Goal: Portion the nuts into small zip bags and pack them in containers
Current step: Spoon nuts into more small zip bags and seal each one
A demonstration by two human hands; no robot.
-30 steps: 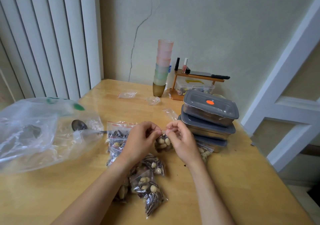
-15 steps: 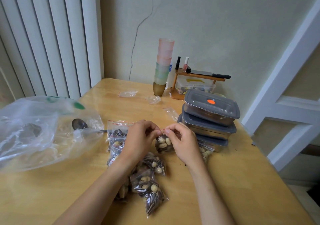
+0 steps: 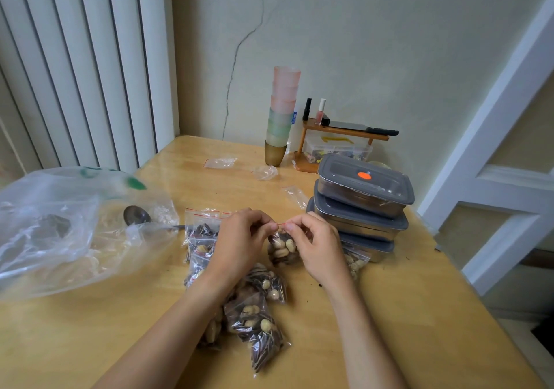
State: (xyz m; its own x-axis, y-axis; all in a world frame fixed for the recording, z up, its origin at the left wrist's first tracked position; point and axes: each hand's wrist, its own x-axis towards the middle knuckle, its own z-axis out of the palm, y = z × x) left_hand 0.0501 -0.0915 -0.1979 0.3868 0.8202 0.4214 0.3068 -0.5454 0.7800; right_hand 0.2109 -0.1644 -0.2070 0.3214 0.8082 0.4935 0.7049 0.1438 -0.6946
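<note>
Head view shows both hands working close together over the wooden table (image 3: 404, 313), at the top of one small zip bag (image 3: 281, 246) filled with pale nuts and dark seeds. The left hand (image 3: 239, 240) pinches the red seal strip on its left part, and the right hand (image 3: 316, 243) pinches it on the right part, so each grip is closed on the bag mouth with thumb and fingertips; the bag hangs between them with its bottom near or on the table. The step in hand seems to be the closing of the zip. To do it well, I think the two lips of the seal should be lined up first, then pressed from one end and run along to the other end, with the air pushed out before the last part closes. The nuts should stay low in the bag, because one nut in the track would keep it open. It is wise to check the strip by a light pull after. Several filled bags (image 3: 257, 325) lie already in front of the person, more lie under the left wrist, and one bag (image 3: 353, 261) leans beside the stack of three grey-lidded containers (image 3: 364, 189) on the right. The big loose plastic bag (image 3: 60, 229) and a spoon (image 3: 138, 216) are at the left, well apart from the hands.
</note>
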